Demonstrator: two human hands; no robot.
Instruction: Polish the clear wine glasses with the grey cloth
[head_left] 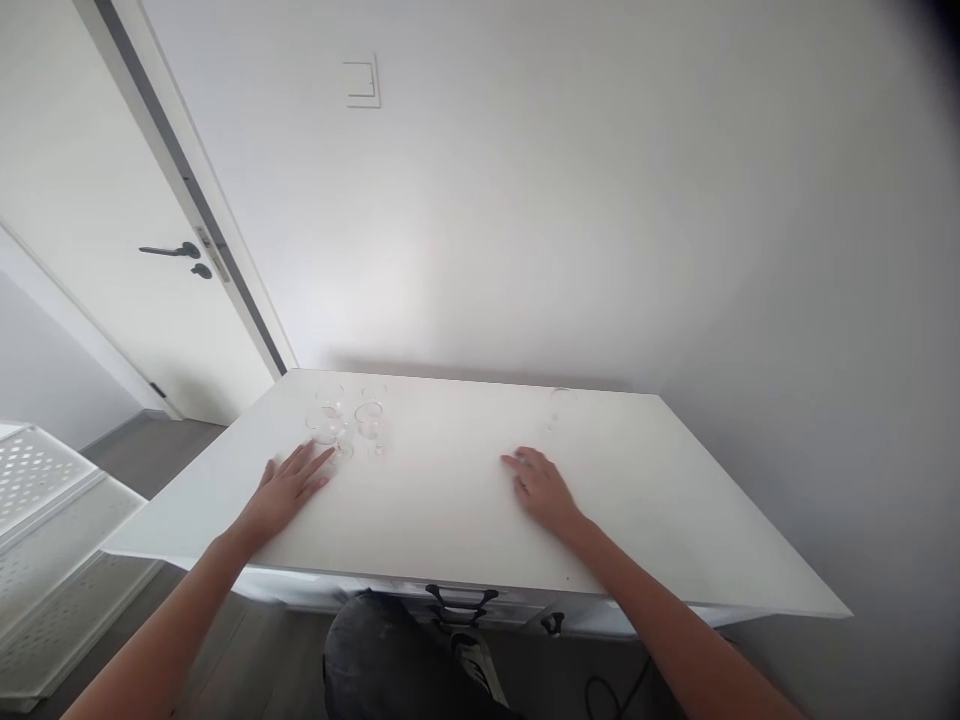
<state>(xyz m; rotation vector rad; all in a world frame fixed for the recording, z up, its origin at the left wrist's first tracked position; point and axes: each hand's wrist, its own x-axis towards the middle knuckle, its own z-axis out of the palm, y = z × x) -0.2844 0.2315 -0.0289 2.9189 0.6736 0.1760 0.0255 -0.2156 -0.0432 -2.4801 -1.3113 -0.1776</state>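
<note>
Several clear, round-rimmed glasses [369,412] stand grouped on the left of the white cabinet top [435,500]. Only their thin outlines show, so their exact shape is hard to make out. My left hand [289,485] lies flat with fingers spread, its fingertips at the near edge of this group. Further right, my right hand [541,485] is over the cabinet top, thumb and fingers apart and partly bent. A faint pale glint shows between its fingers; I cannot tell what it is. Beyond that hand, near the back edge, is another faint clear glass [562,395].
A white wall with a light switch [363,82] rises behind the cabinet. At left are a door with a black handle [171,250] and a white perforated rack [52,560]. Black drawer handles [461,600] are below the front edge, above my knee [390,650].
</note>
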